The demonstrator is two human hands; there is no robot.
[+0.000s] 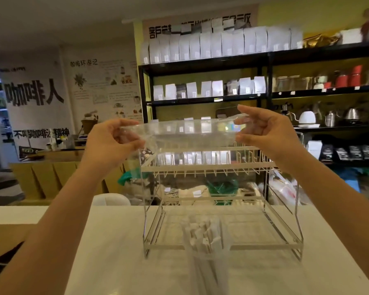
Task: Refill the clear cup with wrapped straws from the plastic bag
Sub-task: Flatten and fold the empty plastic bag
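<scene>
I hold a clear plastic bag up at chest height, stretched flat between both hands. My left hand pinches its left top edge and my right hand pinches its right top edge. The film is see-through, and I cannot tell how far down it hangs. Below it on the white table stands the clear cup, close to me. Several white paper-wrapped straws stand upright in the cup. No straws show inside the bag.
A white wire rack stands on the table just behind the cup. A brown cardboard box sits at the left edge. Black shelves with white pouches, kettles and jars fill the back wall.
</scene>
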